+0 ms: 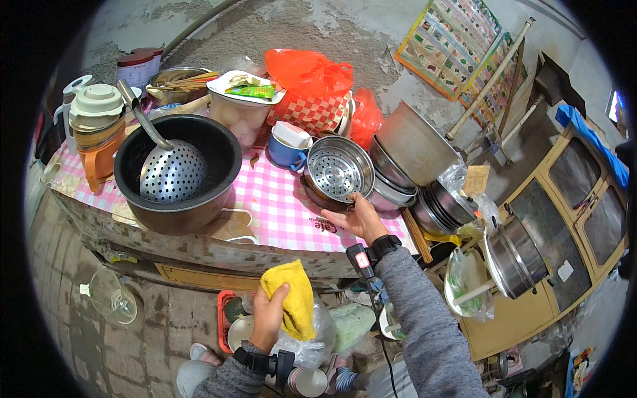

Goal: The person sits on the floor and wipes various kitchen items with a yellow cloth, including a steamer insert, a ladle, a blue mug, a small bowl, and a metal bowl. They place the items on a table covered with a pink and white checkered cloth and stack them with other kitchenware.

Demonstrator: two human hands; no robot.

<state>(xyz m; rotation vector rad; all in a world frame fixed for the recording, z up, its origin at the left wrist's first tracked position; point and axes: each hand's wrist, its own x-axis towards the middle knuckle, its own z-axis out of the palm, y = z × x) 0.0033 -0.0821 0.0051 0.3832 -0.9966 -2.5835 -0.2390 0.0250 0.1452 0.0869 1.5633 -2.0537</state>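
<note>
In my left hand [269, 320], low in front of the table, a folded yellow cloth [290, 302] is gripped between thumb and fingers. My right hand [363, 217] reaches to the table's front with its fingers apart. Some of its fingertips touch the near rim of a steel steamer pot [361, 159] with a perforated bottom. Whether they press on the rim or only rest there is hard to see. Under the steamer pot a darker brown pot [315, 197] partly shows. A blue mug [285, 154] with a white block-shaped item on it stands just left of the pots.
A large dark pot [176, 217] holding a perforated ladle [174, 171] stands on the pink checked tablecloth [282, 212]. Stacked metal basins [413, 142] lean at the right. An orange jug [98, 159] stands far left. Below are a red basket [224, 322] and a clear container [113, 296].
</note>
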